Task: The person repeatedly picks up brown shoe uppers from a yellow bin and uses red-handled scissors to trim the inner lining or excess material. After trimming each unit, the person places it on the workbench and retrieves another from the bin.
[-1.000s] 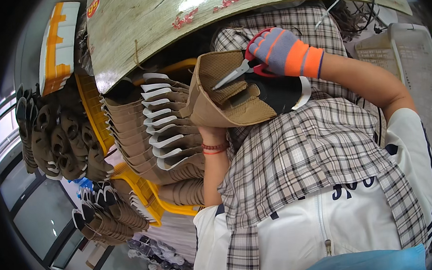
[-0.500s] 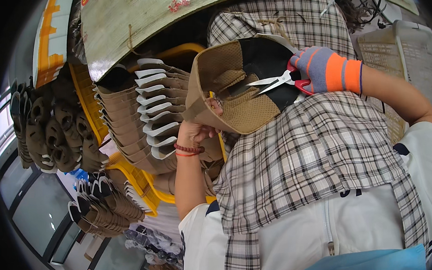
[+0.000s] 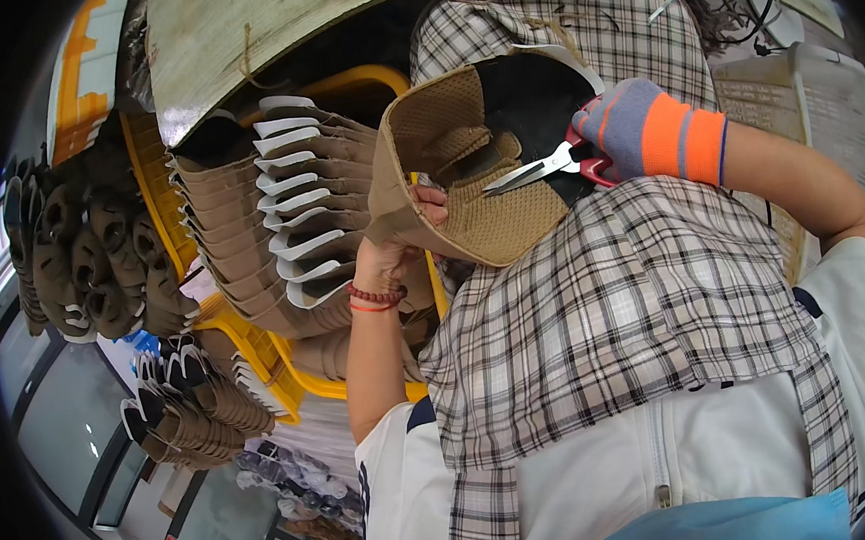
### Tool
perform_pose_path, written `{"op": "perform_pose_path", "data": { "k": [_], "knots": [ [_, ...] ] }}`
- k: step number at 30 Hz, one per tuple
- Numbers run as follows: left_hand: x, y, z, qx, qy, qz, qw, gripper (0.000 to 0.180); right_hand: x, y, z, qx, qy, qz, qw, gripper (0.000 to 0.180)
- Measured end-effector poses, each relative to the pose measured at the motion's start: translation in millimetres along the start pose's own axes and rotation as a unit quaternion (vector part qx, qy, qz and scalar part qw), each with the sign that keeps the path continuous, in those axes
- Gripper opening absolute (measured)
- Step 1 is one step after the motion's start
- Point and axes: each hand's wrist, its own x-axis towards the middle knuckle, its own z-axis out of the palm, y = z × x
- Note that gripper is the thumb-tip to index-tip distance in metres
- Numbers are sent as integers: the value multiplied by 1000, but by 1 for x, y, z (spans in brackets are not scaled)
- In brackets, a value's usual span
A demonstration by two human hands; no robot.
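My left hand (image 3: pixel 401 247), bare with a red bead bracelet at the wrist, grips a brown shoe upper (image 3: pixel 539 212) by its left edge, fingers curled over into the opening. The upper has a tan mesh lining, a black inner section and a white rim, and its open side faces up. In a grey and orange glove, my right hand (image 3: pixel 633 130) is closed round the red handles of a pair of scissors (image 3: pixel 546 165). Their blades lie nearly together inside the upper, pointing left over the mesh lining.
Left of my hands, a yellow crate (image 3: pixel 379 76) holds a nested stack of brown uppers (image 3: pixel 239 233) with white edges. More brown uppers (image 3: pixel 105 253) hang farther left. A board (image 3: pixel 285 29) spans the top, and a pale plastic basket (image 3: pixel 831 92) stands at right. A checked apron (image 3: pixel 616 307) covers my lap.
The scissor blades have drawn together and their tips have moved slightly down and left over the lining. My left hand still grips the upper.
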Motion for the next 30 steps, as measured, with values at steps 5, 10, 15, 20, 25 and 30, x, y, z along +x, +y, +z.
{"op": "perform_pose_path", "data": {
  "k": [5,10,15,20,25,30],
  "knots": [
    [1,-8,-5,-25,13,0,1000,31,-8,0,-13,0,-6,55,998,38],
    [5,-15,-2,-84,-5,-3,996,38,9,-14,-11,-19,128,-5,992,33],
    [6,-24,-9,-93,27,4,995,36,25,-22,-13,-77,116,-38,990,32],
    [5,-21,-2,-126,55,-9,990,36,29,-27,-16,-87,84,-20,992,26],
    [4,-22,-1,-68,7,0,998,43,21,-20,-33,-32,-62,62,996,34],
    [1,-18,10,-76,-1,6,997,44,6,8,-18,48,78,13,996,54]
  ]
}}
